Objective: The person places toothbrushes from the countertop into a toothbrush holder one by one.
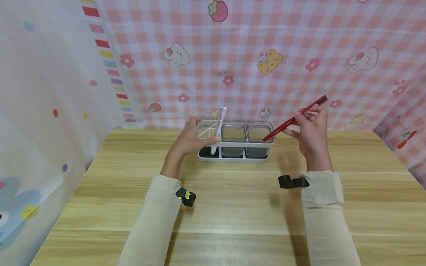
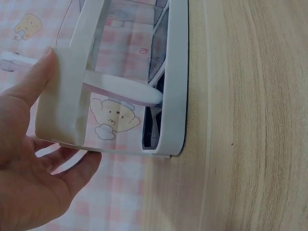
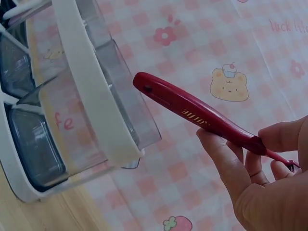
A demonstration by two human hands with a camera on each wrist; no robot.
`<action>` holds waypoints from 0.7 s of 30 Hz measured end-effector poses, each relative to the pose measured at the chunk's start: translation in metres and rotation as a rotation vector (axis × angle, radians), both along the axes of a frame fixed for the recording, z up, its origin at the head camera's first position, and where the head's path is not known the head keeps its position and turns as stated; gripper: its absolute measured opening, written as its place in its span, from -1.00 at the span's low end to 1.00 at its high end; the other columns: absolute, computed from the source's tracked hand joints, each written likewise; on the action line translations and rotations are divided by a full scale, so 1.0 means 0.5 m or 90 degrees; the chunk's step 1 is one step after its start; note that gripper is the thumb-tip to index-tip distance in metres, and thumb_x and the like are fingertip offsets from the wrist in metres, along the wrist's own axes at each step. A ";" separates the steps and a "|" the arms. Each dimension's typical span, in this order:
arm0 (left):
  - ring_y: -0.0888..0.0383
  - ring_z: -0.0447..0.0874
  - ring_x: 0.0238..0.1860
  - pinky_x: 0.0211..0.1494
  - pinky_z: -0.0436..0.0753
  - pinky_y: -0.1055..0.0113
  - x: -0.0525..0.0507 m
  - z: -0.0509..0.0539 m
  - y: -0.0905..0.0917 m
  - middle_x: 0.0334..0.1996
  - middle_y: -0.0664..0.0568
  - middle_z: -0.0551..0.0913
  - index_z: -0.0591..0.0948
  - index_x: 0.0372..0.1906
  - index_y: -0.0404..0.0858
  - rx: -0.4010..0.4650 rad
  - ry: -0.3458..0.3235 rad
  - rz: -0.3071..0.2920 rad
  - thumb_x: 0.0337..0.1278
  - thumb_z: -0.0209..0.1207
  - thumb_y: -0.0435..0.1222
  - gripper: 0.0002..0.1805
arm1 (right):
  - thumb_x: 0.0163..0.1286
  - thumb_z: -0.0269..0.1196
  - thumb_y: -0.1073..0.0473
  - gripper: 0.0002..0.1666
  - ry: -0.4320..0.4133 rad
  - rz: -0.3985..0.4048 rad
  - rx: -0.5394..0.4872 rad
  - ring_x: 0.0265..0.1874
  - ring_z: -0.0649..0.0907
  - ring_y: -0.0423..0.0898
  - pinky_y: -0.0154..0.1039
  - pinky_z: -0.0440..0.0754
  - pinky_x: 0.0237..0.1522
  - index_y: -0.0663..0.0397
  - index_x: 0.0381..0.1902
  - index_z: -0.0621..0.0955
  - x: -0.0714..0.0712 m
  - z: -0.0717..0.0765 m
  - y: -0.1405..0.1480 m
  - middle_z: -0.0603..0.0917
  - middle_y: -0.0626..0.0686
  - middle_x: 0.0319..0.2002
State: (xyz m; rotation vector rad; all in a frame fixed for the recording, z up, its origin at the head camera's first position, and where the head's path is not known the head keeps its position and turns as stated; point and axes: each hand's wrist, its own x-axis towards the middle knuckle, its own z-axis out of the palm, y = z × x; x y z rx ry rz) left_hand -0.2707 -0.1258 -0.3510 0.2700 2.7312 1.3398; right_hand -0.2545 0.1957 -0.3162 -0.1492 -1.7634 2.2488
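A white toothbrush holder (image 1: pixel 241 145) stands at the back of the table, with clear cups (image 1: pixel 234 133) in its middle and right slots. My left hand (image 1: pixel 188 139) grips the holder's left end, thumb on the front rail and fingers around the side. A white-and-lilac toothbrush (image 1: pixel 218 123) leans upright in the left slot, close to that thumb. To the right, my right hand (image 1: pixel 314 133) pinches a red toothbrush (image 1: pixel 281 126) in the air. Its handle end points down-left over the right cup (image 3: pixel 126 91); in the right wrist view, the brush head is mostly hidden.
The wooden table (image 1: pixel 233 207) extends in front of the holder and to both sides. A pink checked cloth (image 1: pixel 239 88) hangs just behind it. Black wrist cameras (image 1: pixel 188 197) sit on both sleeves.
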 end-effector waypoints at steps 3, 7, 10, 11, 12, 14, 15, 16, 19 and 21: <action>-0.15 0.28 0.31 0.40 0.31 -0.11 -0.001 0.000 0.000 0.39 -0.25 0.22 0.10 0.53 -0.28 -0.001 0.002 -0.001 0.08 0.45 0.04 0.08 | 0.54 0.12 0.29 -0.62 0.003 -0.006 0.009 -0.21 0.61 -0.07 -0.20 0.75 -0.34 -0.09 -0.03 0.13 -0.005 0.006 -0.003 0.26 0.01 -0.13; -0.16 0.28 0.30 0.39 0.32 -0.09 -0.003 0.001 -0.001 0.38 -0.25 0.23 0.11 0.52 -0.31 -0.002 0.004 -0.001 0.08 0.45 0.03 0.07 | 0.54 0.13 0.28 -0.61 0.011 -0.009 0.018 -0.18 0.62 -0.04 -0.20 0.75 -0.34 -0.10 0.00 0.13 -0.009 0.016 -0.014 0.29 0.03 -0.11; -0.17 0.29 0.29 0.37 0.33 -0.08 -0.004 0.000 -0.001 0.36 -0.25 0.25 0.12 0.51 -0.32 0.003 0.004 -0.001 0.08 0.46 0.03 0.06 | 0.55 0.11 0.28 -0.61 0.015 -0.006 0.024 -0.16 0.61 -0.02 -0.20 0.75 -0.32 -0.09 0.03 0.12 -0.012 0.024 -0.027 0.30 0.04 -0.10; -0.18 0.30 0.29 0.37 0.33 -0.08 -0.003 0.000 -0.001 0.35 -0.25 0.25 0.13 0.51 -0.32 0.005 0.004 -0.001 0.07 0.46 0.02 0.06 | 0.55 0.10 0.28 -0.62 0.016 -0.005 0.027 -0.16 0.60 -0.02 -0.20 0.75 -0.32 -0.08 0.04 0.12 -0.013 0.026 -0.032 0.30 0.04 -0.10; -0.19 0.30 0.28 0.36 0.34 -0.08 -0.003 0.000 -0.001 0.35 -0.25 0.26 0.13 0.50 -0.32 0.008 0.005 -0.001 0.07 0.46 0.02 0.06 | 0.56 0.10 0.28 -0.62 0.017 -0.004 0.031 -0.15 0.59 -0.02 -0.20 0.75 -0.31 -0.07 0.05 0.12 -0.014 0.028 -0.036 0.29 0.04 -0.10; -0.20 0.31 0.27 0.35 0.34 -0.08 -0.004 0.000 -0.001 0.33 -0.25 0.26 0.14 0.49 -0.32 0.012 0.006 -0.001 0.07 0.46 0.02 0.05 | 0.56 0.09 0.29 -0.62 0.019 0.001 0.037 -0.13 0.58 -0.02 -0.20 0.75 -0.31 -0.06 0.06 0.12 -0.016 0.032 -0.044 0.28 0.03 -0.10; -0.20 0.31 0.27 0.35 0.34 -0.08 -0.004 0.000 -0.001 0.33 -0.25 0.27 0.15 0.49 -0.32 0.014 0.006 -0.002 0.07 0.46 0.02 0.04 | 0.56 0.08 0.30 -0.62 0.020 0.004 0.040 -0.13 0.58 -0.02 -0.20 0.75 -0.31 -0.06 0.06 0.12 -0.017 0.032 -0.047 0.27 0.03 -0.10; -0.20 0.31 0.27 0.35 0.34 -0.08 -0.004 -0.001 -0.002 0.33 -0.25 0.27 0.15 0.49 -0.32 0.015 0.007 -0.003 0.07 0.46 0.01 0.04 | 0.56 0.08 0.30 -0.62 0.021 0.007 0.042 -0.13 0.58 -0.02 -0.20 0.75 -0.31 -0.06 0.06 0.12 -0.018 0.033 -0.050 0.27 0.03 -0.10; -0.20 0.31 0.27 0.35 0.34 -0.08 -0.005 -0.001 -0.002 0.33 -0.25 0.27 0.15 0.49 -0.32 0.017 0.007 -0.006 0.06 0.47 0.01 0.04 | 0.56 0.09 0.29 -0.63 0.023 0.013 0.042 -0.12 0.58 -0.01 -0.20 0.75 -0.31 -0.06 0.06 0.13 -0.020 0.032 -0.061 0.28 0.04 -0.10; -0.20 0.31 0.27 0.35 0.35 -0.09 -0.005 -0.001 -0.002 0.33 -0.26 0.26 0.15 0.49 -0.31 0.016 0.007 -0.008 0.07 0.46 0.01 0.04 | 0.56 0.10 0.28 -0.62 0.031 0.016 0.044 -0.11 0.58 -0.01 -0.20 0.75 -0.32 -0.05 0.07 0.12 -0.022 0.030 -0.070 0.28 0.04 -0.09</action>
